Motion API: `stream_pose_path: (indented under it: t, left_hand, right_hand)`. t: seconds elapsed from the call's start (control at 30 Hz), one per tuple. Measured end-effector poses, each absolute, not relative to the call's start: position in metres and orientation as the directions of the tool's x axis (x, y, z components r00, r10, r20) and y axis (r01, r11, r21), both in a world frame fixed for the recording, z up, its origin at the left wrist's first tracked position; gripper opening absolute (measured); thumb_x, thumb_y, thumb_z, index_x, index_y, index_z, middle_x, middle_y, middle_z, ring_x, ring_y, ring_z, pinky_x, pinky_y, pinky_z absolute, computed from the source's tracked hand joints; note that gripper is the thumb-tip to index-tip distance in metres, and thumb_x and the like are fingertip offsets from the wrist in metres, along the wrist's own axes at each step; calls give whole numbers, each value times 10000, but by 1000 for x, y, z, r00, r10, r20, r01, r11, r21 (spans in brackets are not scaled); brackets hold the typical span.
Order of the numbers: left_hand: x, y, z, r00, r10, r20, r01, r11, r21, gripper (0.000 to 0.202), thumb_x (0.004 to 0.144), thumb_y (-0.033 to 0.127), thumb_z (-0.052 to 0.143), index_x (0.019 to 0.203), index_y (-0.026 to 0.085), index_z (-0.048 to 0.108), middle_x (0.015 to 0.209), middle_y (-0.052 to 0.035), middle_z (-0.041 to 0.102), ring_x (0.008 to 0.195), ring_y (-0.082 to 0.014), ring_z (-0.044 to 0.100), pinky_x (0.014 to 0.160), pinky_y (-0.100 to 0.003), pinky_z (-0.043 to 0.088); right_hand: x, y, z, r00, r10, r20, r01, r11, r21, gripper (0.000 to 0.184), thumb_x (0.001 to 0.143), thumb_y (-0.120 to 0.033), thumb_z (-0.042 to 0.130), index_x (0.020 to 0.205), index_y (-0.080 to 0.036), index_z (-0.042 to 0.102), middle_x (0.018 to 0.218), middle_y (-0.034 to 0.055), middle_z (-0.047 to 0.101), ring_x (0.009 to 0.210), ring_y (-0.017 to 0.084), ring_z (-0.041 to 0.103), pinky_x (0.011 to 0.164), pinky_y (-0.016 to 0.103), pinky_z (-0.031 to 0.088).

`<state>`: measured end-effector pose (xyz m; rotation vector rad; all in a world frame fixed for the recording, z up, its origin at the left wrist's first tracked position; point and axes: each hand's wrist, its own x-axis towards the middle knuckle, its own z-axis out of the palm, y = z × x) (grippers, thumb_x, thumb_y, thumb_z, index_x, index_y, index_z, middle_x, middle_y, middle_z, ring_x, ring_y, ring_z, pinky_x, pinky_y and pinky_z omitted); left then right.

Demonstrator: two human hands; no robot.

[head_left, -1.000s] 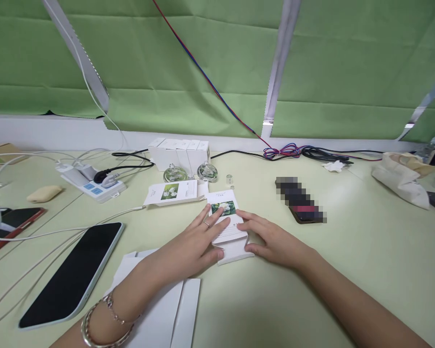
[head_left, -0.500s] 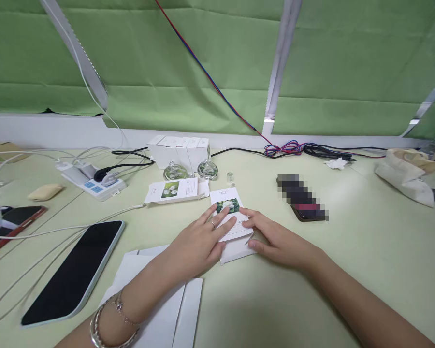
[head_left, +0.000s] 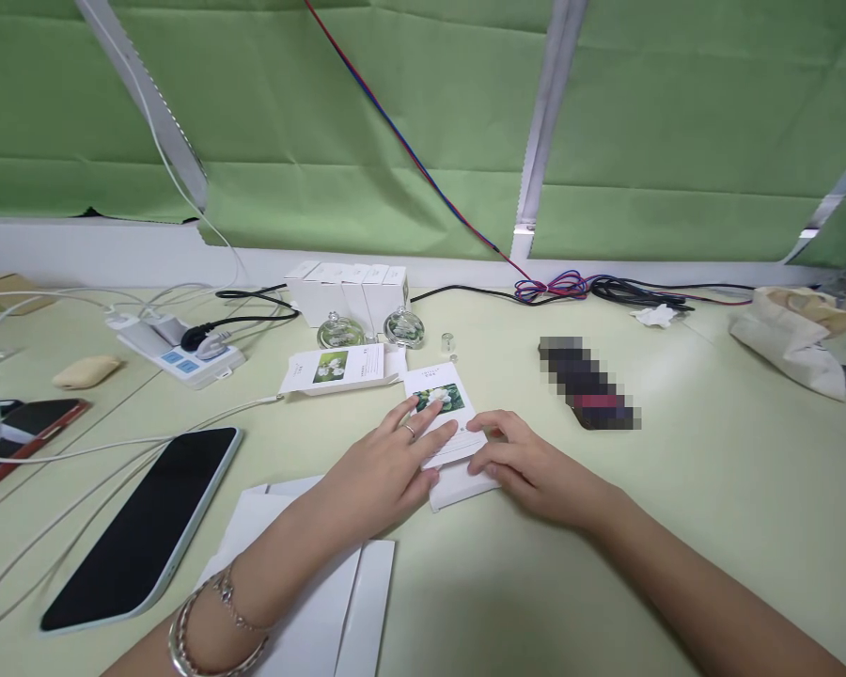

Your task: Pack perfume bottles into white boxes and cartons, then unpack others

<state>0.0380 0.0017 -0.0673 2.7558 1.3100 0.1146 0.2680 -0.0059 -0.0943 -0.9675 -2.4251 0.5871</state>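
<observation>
A flat white paper carton (head_left: 437, 374) with a white-flower picture lies on the table, its near end flap (head_left: 458, 485) spread toward me. My left hand (head_left: 387, 461), wearing a ring, rests on the carton's left side with its fingers stretched out. At the right edge, my right hand (head_left: 536, 465) has bent fingers pinching the carton near the base of the flap. Beyond it lies a similar flower-print carton (head_left: 356, 365). Two round glass bottles (head_left: 341, 333) stand behind, near a small clear cap (head_left: 446, 342).
White folded cartons (head_left: 310, 621) lie under my left forearm. A row of white boxes (head_left: 356, 293) stands at the back. Left are a phone (head_left: 148, 527), a power strip (head_left: 197, 362) and cables; right, a blurred dark phone (head_left: 592, 385) and a cloth bag (head_left: 790, 343).
The fingers of my right hand have curled in and moved onto the carton's near flap. The carton has shifted slightly left. My left hand stays almost in place.
</observation>
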Motion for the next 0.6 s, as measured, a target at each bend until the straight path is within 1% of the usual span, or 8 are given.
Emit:
stream_pose_path:
  t: [0.03,0.1,0.17,0.23,0.27,0.33,0.47,0.6]
  left_hand:
    - [38,2,-67,627,778,29,772,-626,111,483,873,267,408,1349,314,342,1463,-13,288,1340,-299,217,989,-468,386]
    - [38,2,-68,626,779,32,772,-626,110,481,874,270,406,1349,316,340,1465,-14,283,1340,-298,215,985,-468,389]
    - [38,2,-68,633,774,39,767,-633,106,484,875,272,406,1351,317,334,1465,-10,283,1341,-294,210,990,-464,384]
    - [38,2,-69,635,771,43,765,-636,100,484,874,273,406,1351,314,336,1466,-4,279,1342,-293,206,997,-461,378]
    - [38,2,-69,635,771,41,766,-636,97,483,874,273,405,1351,311,339,1468,-2,277,1342,-294,204,999,-460,376]
    - [38,2,-69,630,776,35,771,-630,94,485,874,276,403,1353,309,338,1470,0,270,1342,-295,203,1000,-459,376]
    - [37,1,-69,626,779,36,773,-627,96,492,874,279,399,1360,310,326,1472,1,267,1343,-293,203,1004,-459,373]
    - [37,2,-70,632,774,43,768,-633,95,484,876,279,400,1355,309,335,1469,-4,274,1338,-300,216,995,-463,383]
  right_hand:
    - [269,-7,-91,-661,719,215,523,647,-556,152,867,-210,472,972,-238,579,1290,85,392,1198,203,405,935,365,440]
    - [267,-9,-88,-662,726,189,536,634,-558,167,828,-296,554,977,-222,558,1317,97,379,1212,226,392,932,379,444]
    - [264,-9,-89,-631,741,232,557,640,-529,111,813,-259,572,901,-202,537,1272,105,429,1190,229,404,920,385,446]
    - [260,-8,-91,-600,742,298,572,659,-489,28,826,-170,525,836,-193,512,1191,104,488,1142,216,432,906,384,445]
    - [259,-7,-92,-596,736,322,572,670,-473,47,830,-146,504,823,-192,508,1165,103,501,1123,212,442,898,384,446]
    - [260,-6,-92,-612,718,332,559,689,-460,55,840,-154,490,814,-194,517,1166,105,498,1114,212,448,880,381,453]
    - [266,-7,-91,-666,693,276,536,702,-469,33,813,-236,569,803,-208,554,1258,104,440,1132,225,454,852,371,474]
    - [264,-9,-90,-640,708,298,569,698,-435,70,839,-200,521,773,-197,544,1225,106,464,1102,216,482,866,373,469]
